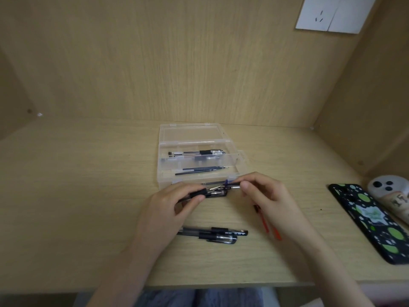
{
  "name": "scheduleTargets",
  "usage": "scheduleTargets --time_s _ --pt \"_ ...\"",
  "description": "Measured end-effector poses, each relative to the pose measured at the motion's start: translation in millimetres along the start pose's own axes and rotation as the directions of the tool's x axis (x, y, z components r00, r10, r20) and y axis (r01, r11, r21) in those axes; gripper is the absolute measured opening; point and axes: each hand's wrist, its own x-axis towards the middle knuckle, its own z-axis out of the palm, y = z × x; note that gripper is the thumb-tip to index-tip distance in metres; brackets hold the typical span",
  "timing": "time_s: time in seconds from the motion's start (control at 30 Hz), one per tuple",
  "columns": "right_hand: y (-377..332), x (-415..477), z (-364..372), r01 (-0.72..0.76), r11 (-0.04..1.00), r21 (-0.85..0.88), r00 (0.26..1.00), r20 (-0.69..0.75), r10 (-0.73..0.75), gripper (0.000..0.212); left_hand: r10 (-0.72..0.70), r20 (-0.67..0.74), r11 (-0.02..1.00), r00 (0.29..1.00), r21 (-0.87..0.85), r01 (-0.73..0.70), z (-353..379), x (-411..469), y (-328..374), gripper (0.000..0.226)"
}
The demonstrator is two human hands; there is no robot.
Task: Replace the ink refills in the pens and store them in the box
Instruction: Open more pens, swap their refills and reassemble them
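Observation:
A clear plastic box [163, 173] stands open mid-desk, lid tilted back. Its far compartment holds a few black pens [199, 152]; the near one holds loose refills [201, 170]. Just in front of the box, my left hand [174, 204] grips a black pen barrel [199, 193] by its rubber grip. My right hand [263, 193] pinches the silver pen tip [235, 186] at the barrel's right end. A black cap [218, 193] lies under them. Two more black pens [218, 234] lie nearer me. Red refills [265, 222] lie partly hidden under my right wrist.
A phone in a black case with green spots [371, 220] lies at the right, and a white phone [389, 187] beside it. Wooden walls enclose the desk on the back and right. A wall socket [332, 14] sits top right. The desk's front edge runs near my lap.

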Motion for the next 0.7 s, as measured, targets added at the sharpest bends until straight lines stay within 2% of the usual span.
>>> scheduleTargets --time_s 0.17,0.4,0.5,0.7 --pt "-2 1 7 0.010 1.000 0.020 1.000 -0.016 -0.010 0.012 0.021 -0.012 1.000 1.000 0.007 -0.021 0 0 0 0.029" --pt "-5 3 21 0.097 0.994 -0.056 0.990 0.109 -0.091 0.014 0.033 0.025 0.999 0.999 -0.020 -0.032 4 0 -2 0.030" --pt "-4 3 27 0.092 0.994 -0.059 0.989 0.124 -0.084 0.015 -0.004 0.032 0.998 0.999 -0.060 0.006 5 -2 -5 0.031" --pt "4 2 29 0.065 0.998 -0.004 0.992 0.111 -0.064 0.017 -0.020 0.050 0.999 0.999 -0.027 0.021 7 -2 -2 0.031"
